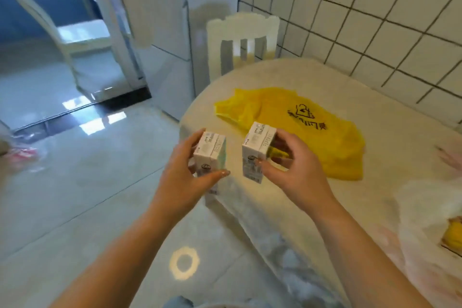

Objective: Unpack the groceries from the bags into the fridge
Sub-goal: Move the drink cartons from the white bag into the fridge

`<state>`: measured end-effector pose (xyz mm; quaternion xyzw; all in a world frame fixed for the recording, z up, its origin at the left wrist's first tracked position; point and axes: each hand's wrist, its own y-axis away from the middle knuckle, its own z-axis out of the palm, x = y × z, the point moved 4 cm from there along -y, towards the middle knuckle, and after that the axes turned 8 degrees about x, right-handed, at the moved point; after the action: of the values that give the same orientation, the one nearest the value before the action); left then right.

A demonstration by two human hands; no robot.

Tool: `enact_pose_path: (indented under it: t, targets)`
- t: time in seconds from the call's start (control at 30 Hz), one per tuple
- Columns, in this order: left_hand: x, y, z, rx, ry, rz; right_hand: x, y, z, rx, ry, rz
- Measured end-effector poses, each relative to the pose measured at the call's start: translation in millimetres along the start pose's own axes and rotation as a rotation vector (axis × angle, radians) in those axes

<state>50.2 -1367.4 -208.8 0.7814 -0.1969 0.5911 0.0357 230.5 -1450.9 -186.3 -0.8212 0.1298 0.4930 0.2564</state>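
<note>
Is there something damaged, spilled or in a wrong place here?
Nothing stands out. The left hand and the right hand each hold a small white carton, both intact. The yellow bag lies flat and crumpled on the table. No spill shows.

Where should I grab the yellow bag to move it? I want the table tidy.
Pinch the yellow bag at the crumpled, raised folds on its near right edge, coming from above on your side of the table. It lies flat and limp, so only bunched folds give the fingers something to hold. Both hands hold cartons, so free one first.
</note>
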Motion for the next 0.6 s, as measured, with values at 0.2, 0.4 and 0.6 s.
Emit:
enact_pose_path:
  t: [0.2, 0.4, 0.6]
  targets:
    - [-49.1, -11.3, -154.8, 0.296, -0.107, -0.071, -51.7, -26.4, 167.4, -0.201, -0.086, -0.015]
    - [-88.8, -24.7, -256.6, 0.517, -0.104, -0.15, -86.8, -60.6, 291.9, -0.432, -0.147, -0.091]
    - [-144.1, -84.3, -336.8, 0.638, -0.131, -0.188, -94.1, -128.6, 411.2, -0.561, -0.197, -0.098]
